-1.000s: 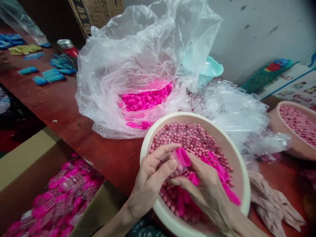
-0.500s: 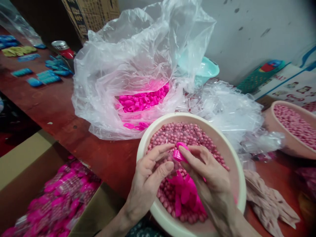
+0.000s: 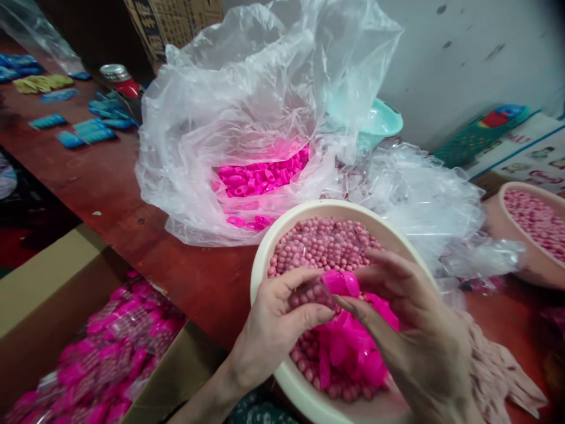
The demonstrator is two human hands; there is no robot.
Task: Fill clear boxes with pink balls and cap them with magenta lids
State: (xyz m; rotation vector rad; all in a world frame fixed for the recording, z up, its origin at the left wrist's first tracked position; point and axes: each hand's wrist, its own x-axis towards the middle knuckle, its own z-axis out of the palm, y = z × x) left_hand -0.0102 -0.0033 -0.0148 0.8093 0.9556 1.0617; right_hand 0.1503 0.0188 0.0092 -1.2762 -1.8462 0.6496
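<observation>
Over the cream basin (image 3: 258, 259), my left hand (image 3: 269, 321) is closed on a small clear container of pink beads (image 3: 311, 294), thumb in front and fingers behind. A bright pink cap (image 3: 339, 282) sits at the container's right end. My right hand (image 3: 419, 330) has its thumb and fingertips around this cap, partly blurred. Beneath the hands, loose pink beads (image 3: 318, 241) fill the basin. A heap of bright pink plastic caps (image 3: 348, 353) lies on those beads, partly covered by my right hand.
Behind the basin stands a clear plastic bag (image 3: 185, 141) holding pink caps (image 3: 265, 176). Clear empty packs (image 3: 424, 194) pile up to its right, beside another bead basin (image 3: 507, 229). A cardboard box (image 3: 48, 294) at lower left holds bead-filled packs (image 3: 110, 347). A cloth (image 3: 498, 365) lies at right.
The pink cap has gone from between my right fingers, above the container, to the container's end. My right hand has shifted right and lower. The whole view has shifted slightly.
</observation>
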